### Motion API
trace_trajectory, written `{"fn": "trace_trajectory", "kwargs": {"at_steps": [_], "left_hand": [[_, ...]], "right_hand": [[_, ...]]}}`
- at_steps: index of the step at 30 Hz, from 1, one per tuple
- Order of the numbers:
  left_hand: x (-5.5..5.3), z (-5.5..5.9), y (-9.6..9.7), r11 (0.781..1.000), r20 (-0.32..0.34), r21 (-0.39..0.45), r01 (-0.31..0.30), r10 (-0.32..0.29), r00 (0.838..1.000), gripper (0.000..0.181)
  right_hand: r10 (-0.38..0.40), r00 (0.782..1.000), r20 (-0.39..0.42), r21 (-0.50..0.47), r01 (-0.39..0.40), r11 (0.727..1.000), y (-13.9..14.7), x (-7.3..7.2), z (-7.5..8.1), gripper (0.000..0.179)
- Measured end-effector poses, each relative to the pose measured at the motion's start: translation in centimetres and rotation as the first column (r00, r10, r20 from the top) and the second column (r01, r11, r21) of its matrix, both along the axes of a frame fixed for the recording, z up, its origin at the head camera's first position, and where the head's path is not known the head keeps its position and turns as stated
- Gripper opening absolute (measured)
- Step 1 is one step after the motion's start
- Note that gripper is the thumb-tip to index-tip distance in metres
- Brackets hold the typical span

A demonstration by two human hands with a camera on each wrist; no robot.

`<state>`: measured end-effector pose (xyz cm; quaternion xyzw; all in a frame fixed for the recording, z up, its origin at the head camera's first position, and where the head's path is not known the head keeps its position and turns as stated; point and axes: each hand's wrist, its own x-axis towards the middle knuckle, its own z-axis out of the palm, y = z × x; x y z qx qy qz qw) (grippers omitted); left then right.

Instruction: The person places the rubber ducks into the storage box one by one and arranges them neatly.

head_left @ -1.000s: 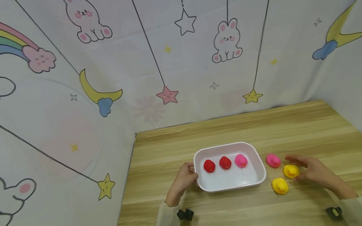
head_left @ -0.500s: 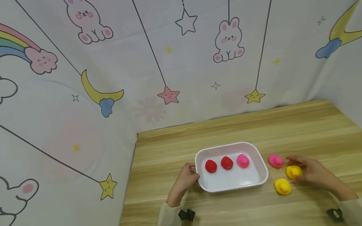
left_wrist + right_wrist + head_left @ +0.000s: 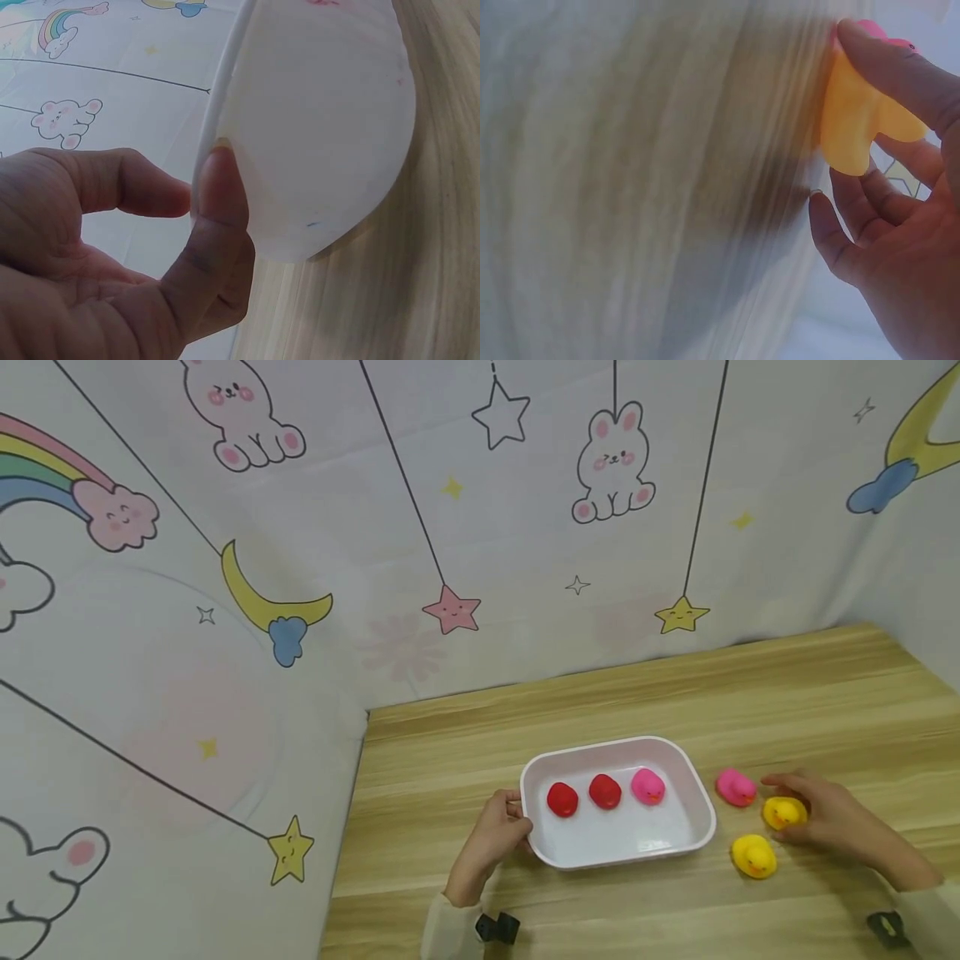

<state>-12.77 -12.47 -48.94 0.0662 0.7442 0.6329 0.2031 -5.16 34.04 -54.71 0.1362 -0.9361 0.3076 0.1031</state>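
My left hand [image 3: 491, 835] grips the left end of a white plastic tray [image 3: 645, 846], with digits on its rim and outer wall in the left wrist view. In the tray sit two small rounded red toys, one red toy [image 3: 562, 799] beside another red toy [image 3: 604, 791], and a pink rubber duck [image 3: 648, 787]. To the right, my right hand [image 3: 828, 814] has its thumb and fingers curled round a yellow rubber duck [image 3: 784, 812] on the table. In the right wrist view the thumb overlaps this yellow duck [image 3: 847, 120], and fingertips lie at its far side.
Outside the tray, a second pink duck [image 3: 737, 787] stands near my right fingertips, and another yellow duck [image 3: 753, 857] lies nearer to me. The wooden table [image 3: 450, 735] meets a cartoon-printed white cloth [image 3: 525, 543] at the back and left.
The right hand's thumb and fingers have drawn in closer around the yellow duck. My left hand keeps its grip on the tray. The whole head view has shifted slightly.
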Motion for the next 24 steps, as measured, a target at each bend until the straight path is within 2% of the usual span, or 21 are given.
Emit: {"fn": "trace_trajectory", "kwargs": {"at_steps": [3, 8, 11, 15, 18, 24], "left_hand": [[0.0, 0.0, 0.0, 1.0, -0.001, 0.001, 0.001, -0.001, 1.0, 0.053], [0.1, 0.1, 0.0, 1.0, 0.001, -0.001, 0.001, -0.001, 1.0, 0.053], [0.1, 0.2, 0.0, 1.0, 0.003, -0.005, -0.001, 0.001, 1.0, 0.053], [0.0, 0.3, 0.1, 1.0, 0.007, -0.004, 0.001, -0.001, 1.0, 0.051], [0.0, 0.2, 0.0, 1.0, 0.008, 0.0, 0.006, -0.006, 1.0, 0.049], [0.1, 0.1, 0.0, 1.0, 0.0, 0.004, 0.001, -0.001, 1.0, 0.047]], "right_hand": [[-0.005, 1.0, 0.004, -0.031, 0.005, 1.0, 0.1, 0.0, 0.2, 0.07], [-0.024, 0.995, 0.097, -0.117, 0.036, 0.992, 0.4, 0.1, 0.8, 0.067], [-0.008, 0.989, 0.146, -0.223, 0.04, 0.974, 0.6, 0.2, 1.1, 0.066], [0.021, 0.982, 0.186, -0.348, 0.046, 0.936, 0.8, 0.4, 1.8, 0.063], [0.006, 0.974, 0.228, -0.368, 0.08, 0.926, 0.8, 0.4, 2.3, 0.062], [-0.026, 0.959, 0.283, -0.353, 0.129, 0.927, 0.7, 0.4, 3.7, 0.061]]}}
